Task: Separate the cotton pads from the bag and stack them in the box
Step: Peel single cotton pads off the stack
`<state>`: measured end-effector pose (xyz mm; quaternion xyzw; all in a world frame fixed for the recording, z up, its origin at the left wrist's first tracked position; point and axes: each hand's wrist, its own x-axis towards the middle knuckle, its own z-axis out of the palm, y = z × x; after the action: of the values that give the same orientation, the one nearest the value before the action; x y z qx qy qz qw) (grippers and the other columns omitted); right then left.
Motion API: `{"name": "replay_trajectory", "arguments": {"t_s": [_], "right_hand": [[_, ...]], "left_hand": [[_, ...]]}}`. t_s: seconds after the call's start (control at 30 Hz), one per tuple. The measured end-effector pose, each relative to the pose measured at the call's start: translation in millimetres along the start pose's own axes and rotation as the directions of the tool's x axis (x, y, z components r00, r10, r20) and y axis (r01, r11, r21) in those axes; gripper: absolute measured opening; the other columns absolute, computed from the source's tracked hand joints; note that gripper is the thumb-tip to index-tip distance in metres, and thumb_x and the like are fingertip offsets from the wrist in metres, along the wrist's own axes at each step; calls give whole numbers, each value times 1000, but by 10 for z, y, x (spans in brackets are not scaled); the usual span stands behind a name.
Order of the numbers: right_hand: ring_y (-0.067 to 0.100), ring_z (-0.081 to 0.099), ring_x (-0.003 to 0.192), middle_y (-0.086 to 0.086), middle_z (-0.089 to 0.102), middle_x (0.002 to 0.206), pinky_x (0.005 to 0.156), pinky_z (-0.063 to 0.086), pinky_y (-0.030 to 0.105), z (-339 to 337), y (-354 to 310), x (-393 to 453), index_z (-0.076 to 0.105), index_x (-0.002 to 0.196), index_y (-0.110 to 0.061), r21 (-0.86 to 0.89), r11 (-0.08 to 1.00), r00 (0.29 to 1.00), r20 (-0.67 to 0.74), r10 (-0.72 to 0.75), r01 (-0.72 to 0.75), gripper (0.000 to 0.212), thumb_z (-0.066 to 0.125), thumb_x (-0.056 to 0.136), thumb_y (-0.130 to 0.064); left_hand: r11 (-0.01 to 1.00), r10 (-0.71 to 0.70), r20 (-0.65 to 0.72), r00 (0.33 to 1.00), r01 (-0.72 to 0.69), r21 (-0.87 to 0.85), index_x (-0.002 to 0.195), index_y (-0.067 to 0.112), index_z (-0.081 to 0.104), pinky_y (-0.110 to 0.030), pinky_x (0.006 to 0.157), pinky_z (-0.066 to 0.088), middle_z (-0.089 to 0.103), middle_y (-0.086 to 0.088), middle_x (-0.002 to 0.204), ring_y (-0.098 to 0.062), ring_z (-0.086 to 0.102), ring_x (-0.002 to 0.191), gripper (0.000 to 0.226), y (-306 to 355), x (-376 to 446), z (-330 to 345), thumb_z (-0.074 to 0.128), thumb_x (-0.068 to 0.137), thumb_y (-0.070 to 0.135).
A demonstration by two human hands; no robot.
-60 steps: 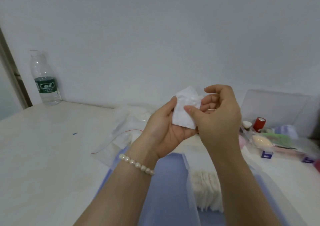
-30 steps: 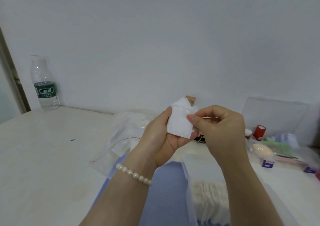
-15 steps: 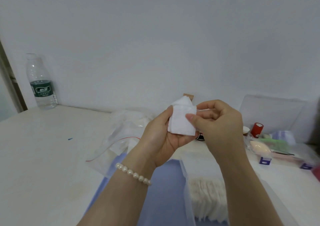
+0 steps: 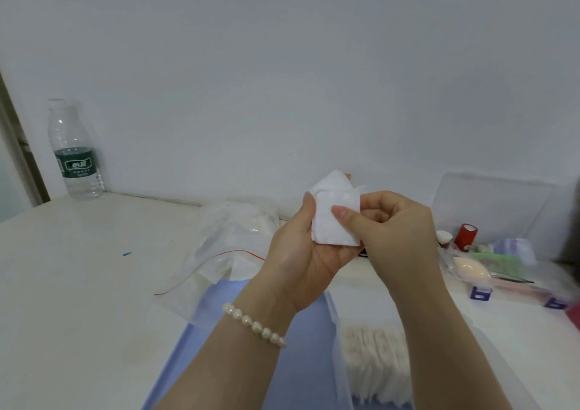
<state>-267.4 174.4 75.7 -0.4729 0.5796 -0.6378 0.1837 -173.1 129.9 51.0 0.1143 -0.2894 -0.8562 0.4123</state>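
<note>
— Where are the cotton pads (image 4: 335, 221)?
— Held up above the table (image 4: 78, 284): the left hand (image 4: 309, 249) cups the small wad, thumb along its edge, while the right hand (image 4: 395, 224) pinches it, thumb on its front.
— And the rest?
— Stacked in the clear box (image 4: 340, 356) below; the zip bag (image 4: 219, 252) lies behind.

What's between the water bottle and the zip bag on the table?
Head view: bare table between the water bottle and the zip bag, apart from one small blue mark.
</note>
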Motion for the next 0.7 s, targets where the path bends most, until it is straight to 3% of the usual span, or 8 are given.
{"name": "replay_trajectory", "arguments": {"t_s": [0.2, 0.33, 0.5, 0.63, 0.7], "right_hand": [[18, 66, 61, 13, 69, 71, 57, 55, 26, -78, -58, 8, 65, 72, -7, 166, 980, 989, 112, 94, -112, 10, 72, 74, -1], [27, 69, 77, 15, 72, 85, 67, 58, 35, -190, -45, 65, 62, 76, -9, 366, 896, 964, 179, 195, -250, 8, 63, 82, -4], [13, 69, 58, 2, 72, 65, 44, 49, 19, -272, -87, 66, 60, 75, -7, 606, 747, 960, 123, 252, -273, 15, 54, 89, -6], [10, 65, 51, 1, 70, 61, 42, 48, 17, -319, -109, 62, 65, 80, -6, 445, 863, 969, 165, 185, -241, 4, 61, 82, -6], [17, 69, 64, 6, 73, 71, 56, 58, 26, -299, -69, 63, 70, 80, -8, 297, 928, 964, 205, 169, -226, 9, 69, 72, -11]], "left_hand": [[998, 25, -2, 1000, -25, -62, 128, 1, 51, -47, 93, 47, 59, -27, 123, -38, 60, 112, 59, 53, -33, 32, 28, 98, 47], [998, 67, -61, 996, -67, 12, 126, 0, 52, -45, 87, 52, 64, -21, 119, -31, 61, 111, 38, 57, -25, 4, 39, 99, 22], [999, 46, -105, 993, -44, 25, 122, -1, 53, -45, 78, 56, 65, -21, 116, -33, 65, 102, 34, 43, -26, 26, 41, 99, 21], [996, 22, -149, 989, -9, 87, 121, -1, 53, -43, 70, 58, 65, -21, 116, -33, 67, 94, 34, 76, -45, 21, 40, 100, 22], [991, 12, -155, 988, 9, 135, 119, -1, 54, -42, 70, 58, 65, -21, 115, -33, 66, 99, 33, 100, -53, 13, 40, 100, 23]]}}
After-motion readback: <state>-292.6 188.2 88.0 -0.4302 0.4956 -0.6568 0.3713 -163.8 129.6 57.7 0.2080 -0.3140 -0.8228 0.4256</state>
